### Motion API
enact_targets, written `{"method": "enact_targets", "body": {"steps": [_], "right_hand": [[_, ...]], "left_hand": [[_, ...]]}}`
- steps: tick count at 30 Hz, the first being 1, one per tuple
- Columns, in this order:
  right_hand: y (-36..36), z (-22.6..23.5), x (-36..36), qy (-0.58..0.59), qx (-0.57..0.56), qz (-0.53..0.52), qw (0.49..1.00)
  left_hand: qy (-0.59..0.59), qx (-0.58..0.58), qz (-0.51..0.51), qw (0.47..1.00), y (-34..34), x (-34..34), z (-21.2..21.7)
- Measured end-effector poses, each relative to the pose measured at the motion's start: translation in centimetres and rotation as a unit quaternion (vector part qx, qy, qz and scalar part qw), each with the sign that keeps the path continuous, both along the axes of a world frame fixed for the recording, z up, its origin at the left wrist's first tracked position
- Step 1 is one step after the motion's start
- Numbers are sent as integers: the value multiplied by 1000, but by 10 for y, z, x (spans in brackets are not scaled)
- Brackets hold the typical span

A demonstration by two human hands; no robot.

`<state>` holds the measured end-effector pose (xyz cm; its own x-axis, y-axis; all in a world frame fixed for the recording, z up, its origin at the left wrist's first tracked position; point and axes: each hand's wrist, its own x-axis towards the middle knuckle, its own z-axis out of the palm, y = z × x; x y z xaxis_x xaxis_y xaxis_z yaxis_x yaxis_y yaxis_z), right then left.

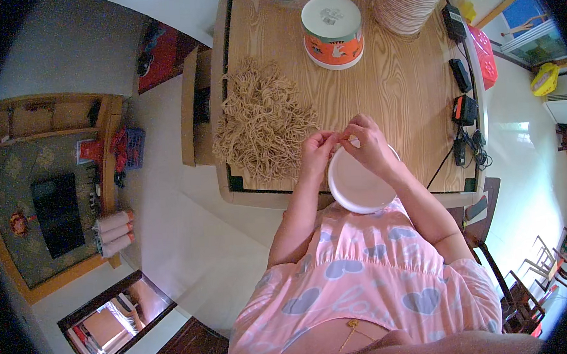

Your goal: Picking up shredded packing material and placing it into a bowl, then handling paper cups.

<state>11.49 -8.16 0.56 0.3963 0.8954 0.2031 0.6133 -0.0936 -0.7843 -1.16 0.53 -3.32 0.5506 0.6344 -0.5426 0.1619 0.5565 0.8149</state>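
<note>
My left hand (319,152) and my right hand (369,147) meet over the far rim of a white round tub (359,185) at the table's near edge, close to my body. Both hands are closed, fingertips pinched together. Whatever lies between the fingers is too small to make out. Left of the hands spreads a loose heap of tan twine cords (260,120). Farther back stands an orange and green printed paper tub (334,47), its white round end facing up.
A tall stack of nested paper tubs (412,0) stands at the back right of the wooden table (382,86). Black power adapters (460,75) and a coiled cable (473,149) line its right edge. A cardboard box (195,111) is beside the left edge.
</note>
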Motion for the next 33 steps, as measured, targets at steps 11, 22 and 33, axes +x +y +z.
{"method": "enact_targets", "body": {"steps": [11,22,33], "right_hand": [[-3,5,8,148,-92,-16,985],[-2,-2,15,150,-65,-18,986],[-6,-16,16,190,-88,-30,977]], "left_hand": [[-71,-69,0,995,2,7,-20],[-85,-68,10,994,2,12,-16],[-68,-77,-70,992,6,7,-27]]}}
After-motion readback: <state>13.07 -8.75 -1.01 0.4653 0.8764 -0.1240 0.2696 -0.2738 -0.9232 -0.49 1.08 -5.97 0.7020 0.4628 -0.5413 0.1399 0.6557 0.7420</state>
